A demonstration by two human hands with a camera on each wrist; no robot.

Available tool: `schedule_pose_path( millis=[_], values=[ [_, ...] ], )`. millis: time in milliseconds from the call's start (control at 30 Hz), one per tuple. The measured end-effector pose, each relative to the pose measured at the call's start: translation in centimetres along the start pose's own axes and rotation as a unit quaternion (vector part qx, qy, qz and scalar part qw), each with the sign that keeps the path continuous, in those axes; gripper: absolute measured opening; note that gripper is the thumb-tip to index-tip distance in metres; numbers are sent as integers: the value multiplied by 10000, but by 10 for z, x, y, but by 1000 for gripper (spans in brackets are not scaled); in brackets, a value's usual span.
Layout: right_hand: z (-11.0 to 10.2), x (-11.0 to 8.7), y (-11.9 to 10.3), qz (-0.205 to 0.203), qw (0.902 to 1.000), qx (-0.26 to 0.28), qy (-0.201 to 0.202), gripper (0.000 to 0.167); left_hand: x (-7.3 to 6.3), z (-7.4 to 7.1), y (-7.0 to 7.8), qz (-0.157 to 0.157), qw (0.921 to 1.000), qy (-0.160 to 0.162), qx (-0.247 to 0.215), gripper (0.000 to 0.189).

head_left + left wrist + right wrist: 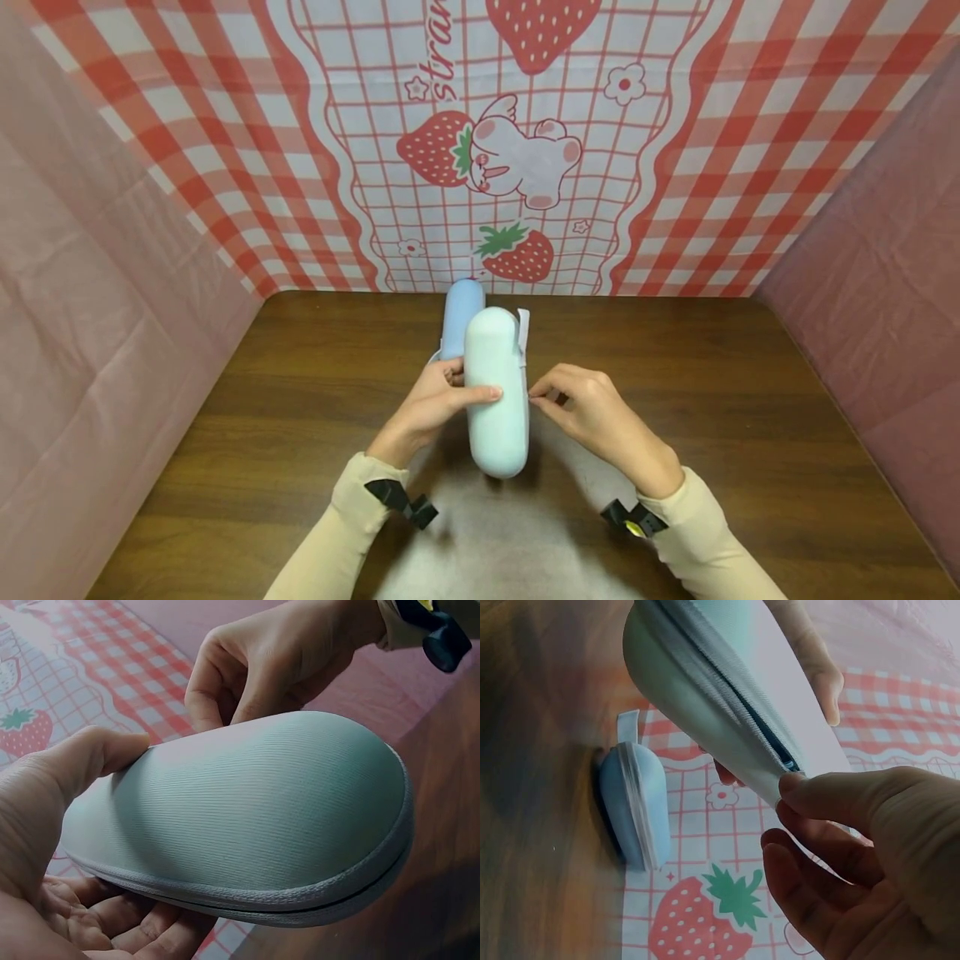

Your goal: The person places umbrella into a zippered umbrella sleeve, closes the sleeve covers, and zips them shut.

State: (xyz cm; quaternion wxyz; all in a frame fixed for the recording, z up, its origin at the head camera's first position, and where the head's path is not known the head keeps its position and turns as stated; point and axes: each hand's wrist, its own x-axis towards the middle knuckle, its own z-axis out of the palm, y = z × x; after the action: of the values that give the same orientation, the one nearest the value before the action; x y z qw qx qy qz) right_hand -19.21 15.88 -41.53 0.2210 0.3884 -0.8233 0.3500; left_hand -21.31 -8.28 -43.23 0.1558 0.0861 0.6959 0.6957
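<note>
The zip on the mint case [497, 433] looks to be partway along its run: in the right-wrist view a dark slit parts the zip [759, 724] from the slider towards eleven o'clock, and the rest of the track past the slider is hidden by fingers. Which way the zip is being drawn, these pictures cannot tell, so either more opening or more closing may be left. The case hangs above the wooden table [300, 450], just off the head view's centre towards six o'clock. At its nine o'clock the left hand [429, 402] grips it, thumb laid over the rounded top and fingers curled beneath. At its three o'clock the right hand [600, 408] pinches with thumb and forefinger at the slider end, though the pull itself is covered. A pale strap [523, 333] sticks up at the case's one o'clock. Through the slit only darkness shows, so whether the mint case holds anything cannot be told. Beyond it at eleven o'clock lies the blue case [462, 312], untouched as far as can be seen; no opening shows in its shell, its contents are hidden, and how its zip stands is unclear.
</note>
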Motion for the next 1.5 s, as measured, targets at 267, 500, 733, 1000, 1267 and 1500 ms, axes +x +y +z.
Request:
schedule_pose_path(
  millis=[267, 500, 733, 1000, 1267, 1500],
  values=[
    [-2, 0, -1, -8, 9996, -73, -257, 16, -2, -4, 6, 388, 9962, 1, 777, 54],
    [-3, -1, -1, -105, 9990, -349, -274, 21, -5, -4, 11, 510, 9900, 21, 1315, 55],
    [-5, -4, -3, -13, 9979, -504, -407, 17, -13, -3, 17, 706, 9779, 192, 1960, 53],
    [-4, -4, -5, -107, 9975, -621, -329, 21, -18, -1, 27, 1178, 9578, 319, 2604, 63],
    [-3, 3, -6, -392, 9940, -1011, -114, 22, -20, -1, 37, 1760, 9366, 318, 3013, 69],
    [-4, 3, -6, -711, 9915, -1087, -67, 24, -23, -1, 42, 1833, 9275, 423, 3232, 66]
  ],
)
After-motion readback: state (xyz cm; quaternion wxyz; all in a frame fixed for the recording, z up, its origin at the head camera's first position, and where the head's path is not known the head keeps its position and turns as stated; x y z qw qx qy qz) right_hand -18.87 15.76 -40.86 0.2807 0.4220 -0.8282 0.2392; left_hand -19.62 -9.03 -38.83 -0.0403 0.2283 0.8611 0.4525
